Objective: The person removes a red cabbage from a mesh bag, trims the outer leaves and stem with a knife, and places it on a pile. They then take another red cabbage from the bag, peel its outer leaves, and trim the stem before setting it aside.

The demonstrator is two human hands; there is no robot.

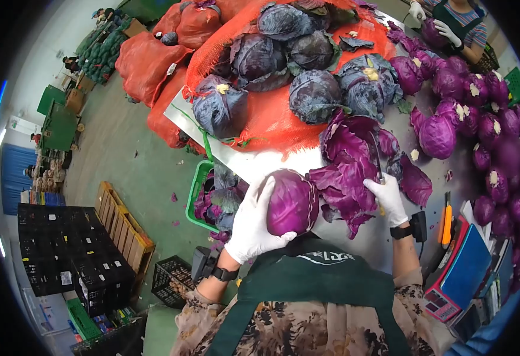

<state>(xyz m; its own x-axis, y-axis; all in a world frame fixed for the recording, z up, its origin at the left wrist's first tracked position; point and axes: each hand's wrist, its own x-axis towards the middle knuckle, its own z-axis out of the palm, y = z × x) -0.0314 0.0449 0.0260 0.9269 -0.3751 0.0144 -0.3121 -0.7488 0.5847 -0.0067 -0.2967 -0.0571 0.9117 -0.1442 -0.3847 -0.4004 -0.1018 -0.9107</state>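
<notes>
My left hand, in a white glove, is closed around the side of a peeled red cabbage close to my apron. My right hand, also gloved, is wrapped round a knife whose thin dark blade points away from me. Beside the blade lies a heap of loose purple cabbage leaves on the metal table. Beyond them, untrimmed dusky cabbages rest on an opened red mesh sack. The knife's handle is mostly hidden in my fist.
Peeled cabbages are piled along the right. A co-worker holds a cabbage at the far right. A green basket of leaves stands below the table's left edge. An orange cutter and a blue folder sit at right.
</notes>
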